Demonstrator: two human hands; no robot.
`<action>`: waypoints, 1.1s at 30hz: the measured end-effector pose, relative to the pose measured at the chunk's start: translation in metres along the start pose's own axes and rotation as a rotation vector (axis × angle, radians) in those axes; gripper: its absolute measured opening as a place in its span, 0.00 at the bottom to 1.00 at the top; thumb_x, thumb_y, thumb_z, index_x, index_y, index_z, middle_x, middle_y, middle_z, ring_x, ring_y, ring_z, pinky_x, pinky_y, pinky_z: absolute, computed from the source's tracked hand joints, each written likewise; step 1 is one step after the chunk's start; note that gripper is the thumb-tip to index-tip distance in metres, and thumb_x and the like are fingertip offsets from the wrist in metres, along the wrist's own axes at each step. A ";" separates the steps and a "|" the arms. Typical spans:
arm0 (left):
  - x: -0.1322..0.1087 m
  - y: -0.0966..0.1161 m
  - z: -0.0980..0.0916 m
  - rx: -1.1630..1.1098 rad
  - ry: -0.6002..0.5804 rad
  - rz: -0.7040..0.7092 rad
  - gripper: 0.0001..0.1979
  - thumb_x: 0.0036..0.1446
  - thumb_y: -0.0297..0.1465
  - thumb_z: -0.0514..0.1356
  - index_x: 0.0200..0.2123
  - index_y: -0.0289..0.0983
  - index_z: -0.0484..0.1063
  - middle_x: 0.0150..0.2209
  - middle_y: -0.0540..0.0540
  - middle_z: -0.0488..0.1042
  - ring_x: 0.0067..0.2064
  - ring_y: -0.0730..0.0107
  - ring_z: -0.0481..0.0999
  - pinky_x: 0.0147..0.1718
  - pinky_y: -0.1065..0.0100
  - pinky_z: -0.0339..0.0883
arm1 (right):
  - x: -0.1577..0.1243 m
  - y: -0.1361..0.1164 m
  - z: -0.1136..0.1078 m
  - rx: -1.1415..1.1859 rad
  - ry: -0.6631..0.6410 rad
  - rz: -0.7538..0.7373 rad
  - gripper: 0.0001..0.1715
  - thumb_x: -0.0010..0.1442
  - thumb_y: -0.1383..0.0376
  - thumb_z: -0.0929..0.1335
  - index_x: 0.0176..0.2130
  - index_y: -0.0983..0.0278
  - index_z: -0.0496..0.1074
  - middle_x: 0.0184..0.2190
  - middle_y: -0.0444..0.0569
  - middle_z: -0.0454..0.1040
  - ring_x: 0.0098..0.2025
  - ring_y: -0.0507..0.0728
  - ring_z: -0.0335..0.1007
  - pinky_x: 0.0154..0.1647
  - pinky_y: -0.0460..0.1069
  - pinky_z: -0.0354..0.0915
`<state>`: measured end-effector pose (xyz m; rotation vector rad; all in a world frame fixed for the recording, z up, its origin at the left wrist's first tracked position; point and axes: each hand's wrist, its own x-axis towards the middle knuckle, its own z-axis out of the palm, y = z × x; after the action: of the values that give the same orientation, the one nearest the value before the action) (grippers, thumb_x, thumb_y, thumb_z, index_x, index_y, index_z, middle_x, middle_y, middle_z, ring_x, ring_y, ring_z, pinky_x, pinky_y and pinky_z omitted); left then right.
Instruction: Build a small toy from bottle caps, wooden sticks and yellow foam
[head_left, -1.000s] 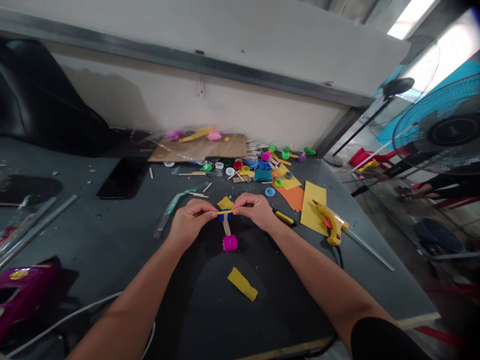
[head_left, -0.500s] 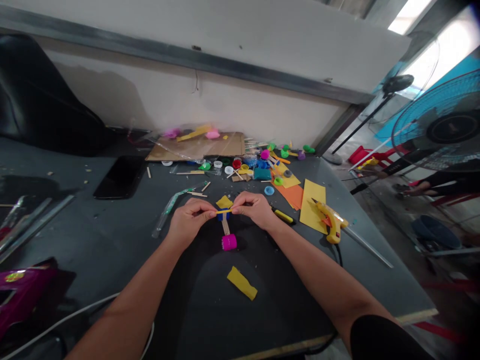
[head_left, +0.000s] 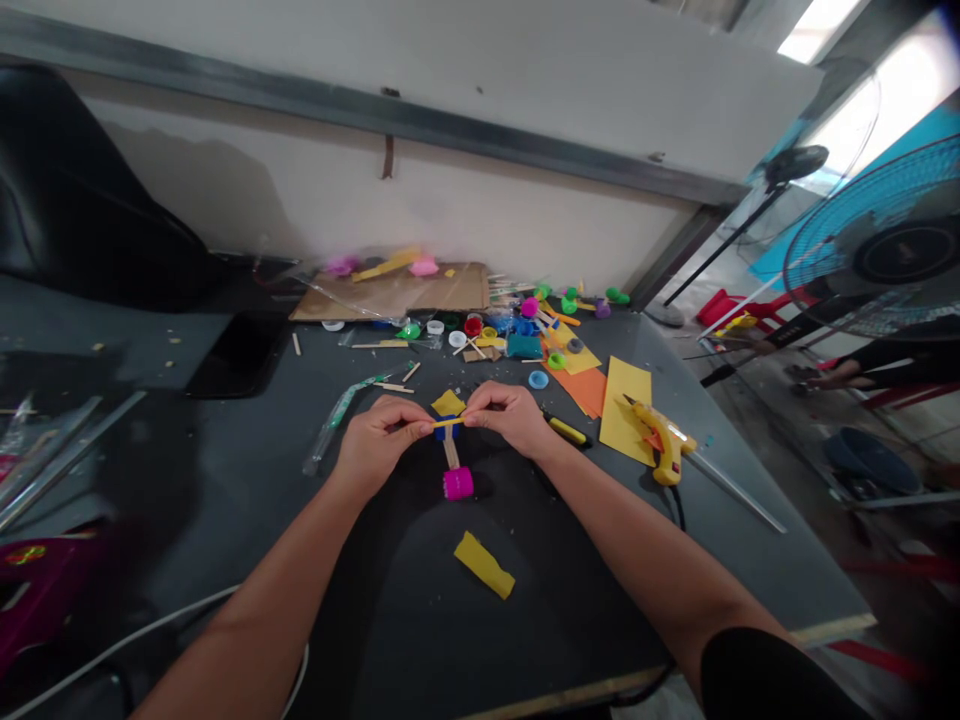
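Pinched between the fingertips of my left hand (head_left: 386, 435) and my right hand (head_left: 504, 412) is a thin yellow strip (head_left: 448, 423), held level by its two ends. Behind and below it lies a small built piece: a blue bottle cap (head_left: 445, 434), a flat wooden stick (head_left: 451, 455) and a magenta cap (head_left: 458, 484) at the near end. A yellow scrap (head_left: 448, 403) shows just beyond the blue cap. Closer to me, a cut yellow piece (head_left: 484, 565) rests on the dark table. Both hands are closed at the fingertips.
On the right, a yellow glue gun (head_left: 664, 445) lies partly on a yellow sheet (head_left: 626, 400), near a yellow-handled cutter (head_left: 568, 431). Bottle caps (head_left: 473, 326), sticks and cardboard (head_left: 435, 290) line the back. A black phone (head_left: 238, 355) lies left. A fan (head_left: 900, 245) stands beyond the table.
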<state>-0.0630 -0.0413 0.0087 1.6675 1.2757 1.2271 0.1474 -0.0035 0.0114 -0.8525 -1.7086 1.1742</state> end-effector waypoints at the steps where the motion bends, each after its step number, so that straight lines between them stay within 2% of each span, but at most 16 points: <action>1: 0.000 0.000 0.000 -0.001 0.000 -0.001 0.03 0.48 0.34 0.64 0.25 0.42 0.76 0.30 0.50 0.75 0.36 0.66 0.72 0.38 0.63 0.66 | 0.000 0.000 0.000 -0.001 -0.002 -0.001 0.09 0.46 0.58 0.75 0.26 0.61 0.77 0.26 0.45 0.74 0.31 0.52 0.67 0.34 0.48 0.62; 9: 0.000 -0.003 0.000 -0.002 -0.012 -0.016 0.03 0.47 0.34 0.64 0.26 0.42 0.76 0.30 0.49 0.76 0.37 0.65 0.73 0.38 0.62 0.66 | 0.000 0.000 0.000 -0.006 -0.006 0.004 0.10 0.46 0.58 0.75 0.26 0.61 0.77 0.26 0.45 0.74 0.32 0.53 0.67 0.35 0.49 0.62; 20: 0.001 -0.002 -0.001 0.003 -0.018 0.035 0.02 0.47 0.33 0.64 0.26 0.42 0.76 0.30 0.49 0.76 0.37 0.66 0.73 0.40 0.62 0.66 | 0.000 0.000 0.000 0.001 -0.014 -0.010 0.09 0.47 0.59 0.75 0.26 0.62 0.76 0.26 0.45 0.73 0.31 0.52 0.67 0.33 0.48 0.62; 33: 0.001 0.000 -0.002 -0.003 -0.037 0.000 0.02 0.47 0.33 0.64 0.25 0.42 0.76 0.30 0.49 0.75 0.37 0.65 0.73 0.40 0.61 0.67 | 0.000 0.000 0.000 -0.012 -0.013 -0.001 0.09 0.47 0.59 0.75 0.26 0.62 0.76 0.26 0.45 0.72 0.31 0.52 0.67 0.34 0.48 0.62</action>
<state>-0.0648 -0.0404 0.0091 1.6809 1.2508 1.1924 0.1475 -0.0034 0.0115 -0.8533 -1.7283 1.1720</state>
